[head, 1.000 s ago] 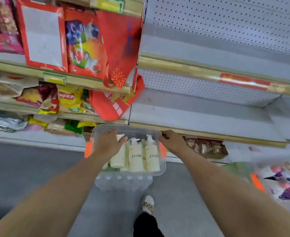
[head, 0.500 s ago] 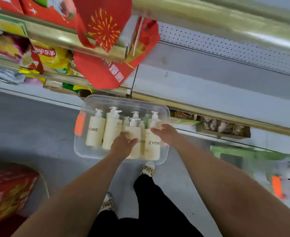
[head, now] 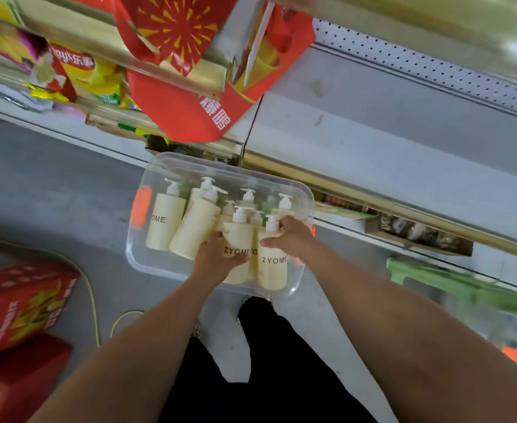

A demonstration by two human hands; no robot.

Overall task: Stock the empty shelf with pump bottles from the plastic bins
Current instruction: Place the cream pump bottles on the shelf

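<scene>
Bottles [head: 165, 221] stand crowded in the clear bin [head: 147, 270], just in front of the bare grey shelf [head: 388, 141]. Left grip [head: 220, 257] wraps the middle bottle [head: 238, 236]; right grip [head: 292, 236] clasps the shoulder of the end bottle [head: 274, 270] beside it. Red boxes [head: 16, 303] lie at left.

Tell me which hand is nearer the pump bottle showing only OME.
Left. The left hand grips a mid-bin bottle, with a tilted bottle between it and the OME bottle; the right hand holds an end bottle farther off, toward the bin's opposite end.
</scene>
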